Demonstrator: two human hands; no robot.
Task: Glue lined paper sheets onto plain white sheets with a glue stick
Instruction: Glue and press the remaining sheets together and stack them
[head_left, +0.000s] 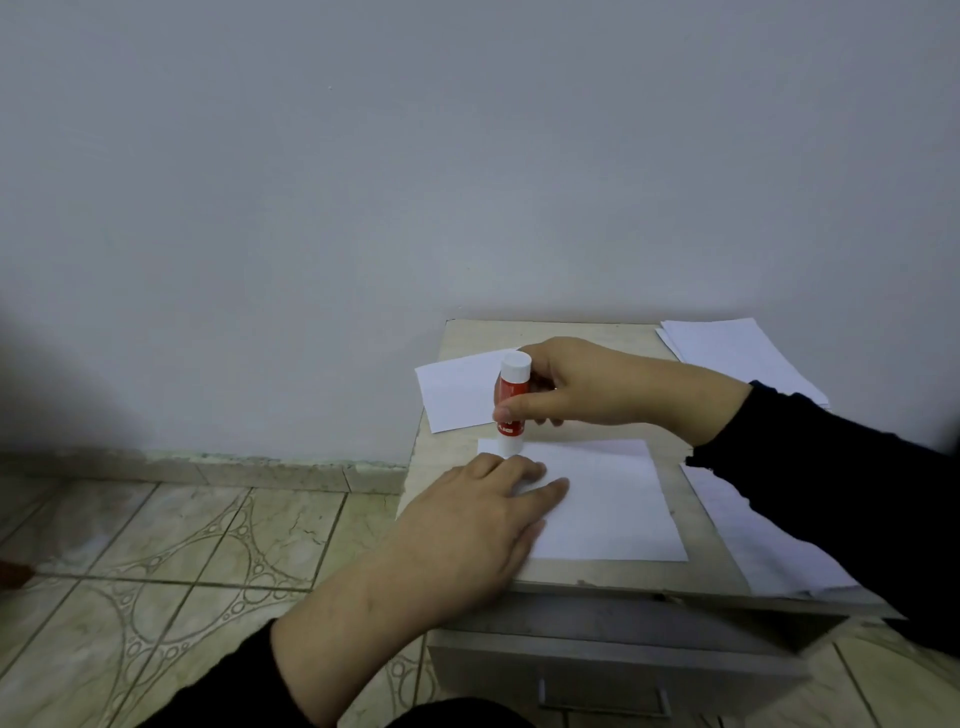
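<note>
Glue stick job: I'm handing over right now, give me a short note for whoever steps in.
Right hand holds the glue stick upright, its lower end on the far left corner of the centre sheet.
Left hand lies flat on that sheet's left side, pinning it to the small cabinet top.
One loose sheet lies far left; stacks sit far right and near right.
Done: cannot tell how much glue is spread.
Left: finish gluing, join sheets, repeat.

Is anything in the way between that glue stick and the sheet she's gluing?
Nothing visible. The right hand holds the glue stick upright with its lower end at the far left corner of the sheet. The left hand presses the sheet just beside it, not under it.
</note>
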